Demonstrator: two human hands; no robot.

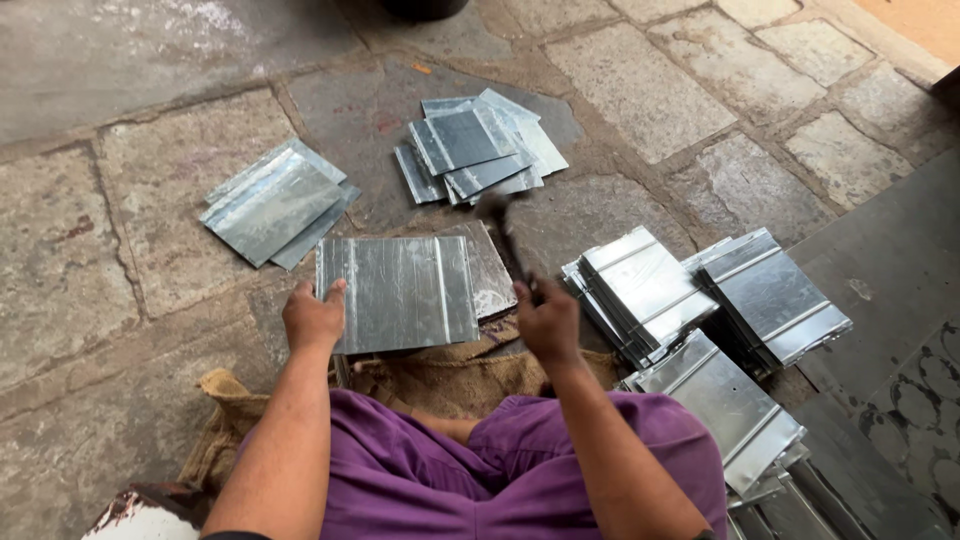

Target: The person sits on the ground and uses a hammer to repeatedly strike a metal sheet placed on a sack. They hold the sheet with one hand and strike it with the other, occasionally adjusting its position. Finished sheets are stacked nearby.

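Head view looks down on a floor of large grey, uneven stone slabs (110, 60), on which a person in purple trousers (500, 470) sits with knees spread over a rumpled brown burlap sack (450, 375). To the person's right, leaning stacks of ribbed, shiny galvanised metal sheets (700, 300) crowd together, one stack lying close against the right knee and others running toward the lower right corner. Directly in front of the knees lies a rectangular, ribbed, silver-grey metal sheet (400, 290), flat on a darker metal base plate (490, 270) that shows along its right edge; this sheet rests just beyond the sack. Farther out on the slabs, a fanned pile of smaller flat grey metal pieces (480, 150) sits ahead, and a second pile of folded grey metal pieces (275, 200) lies to the left, well apart from the first. The left hand (313, 318) presses down on the near left corner of the sheet, thumb lying on top of the metal and fingers curled at its edge, pinning it in place. The right hand (547, 322) is clenched around the dark handle of a hammer (503, 232), whose blurred head hangs above the right edge of the sheet and the base plate; whether it touches the metal cannot be told
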